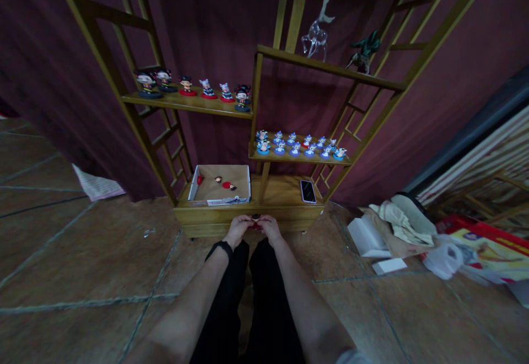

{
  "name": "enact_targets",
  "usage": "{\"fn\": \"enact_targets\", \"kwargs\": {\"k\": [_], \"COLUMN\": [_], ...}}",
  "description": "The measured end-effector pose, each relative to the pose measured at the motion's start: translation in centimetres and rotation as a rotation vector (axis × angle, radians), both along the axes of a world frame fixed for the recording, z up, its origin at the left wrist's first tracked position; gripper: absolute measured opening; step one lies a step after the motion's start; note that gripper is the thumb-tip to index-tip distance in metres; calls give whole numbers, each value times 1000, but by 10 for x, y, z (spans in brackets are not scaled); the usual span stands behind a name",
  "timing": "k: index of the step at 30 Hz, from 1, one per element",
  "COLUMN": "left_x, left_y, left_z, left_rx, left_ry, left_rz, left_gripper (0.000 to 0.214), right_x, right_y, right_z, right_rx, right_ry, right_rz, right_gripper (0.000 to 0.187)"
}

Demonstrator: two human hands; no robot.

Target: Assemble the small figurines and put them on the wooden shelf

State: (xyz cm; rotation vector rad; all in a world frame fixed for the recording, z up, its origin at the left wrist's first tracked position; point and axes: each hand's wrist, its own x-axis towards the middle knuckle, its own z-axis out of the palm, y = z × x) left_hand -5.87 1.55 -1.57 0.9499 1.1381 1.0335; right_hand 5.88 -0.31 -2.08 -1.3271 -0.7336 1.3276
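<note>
Both of my hands meet in front of the low drawer front of a wooden shelf unit. Between their fingertips is a small figurine with a dark top and a red lower part. My left hand closes on its left side, and my right hand closes on its right side. Fingers cover much of the figurine. Just beyond, a shallow cardboard box on the bottom shelf holds a few small red and dark figurine pieces, among them a red disc with a small figure.
Several figurines line the upper left shelf. Rows of small blue-white figurines fill the middle right shelf. A glass deer and a green ornament stand higher. A phone lies low right; boxes and bags clutter the floor.
</note>
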Motion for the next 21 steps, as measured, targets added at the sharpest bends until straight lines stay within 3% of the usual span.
{"fn": "enact_targets", "kwargs": {"k": [9, 21], "left_x": [0, 0], "left_y": [3, 0], "left_z": [-5, 1], "left_rx": [-2, -17], "left_ry": [-37, -28], "left_rz": [-19, -7], "left_gripper": [12, 14], "right_x": [1, -1], "right_y": [1, 0], "right_z": [-2, 0], "right_rx": [3, -6], "right_ry": [18, -8], "right_rz": [10, -9], "right_gripper": [11, 14]}}
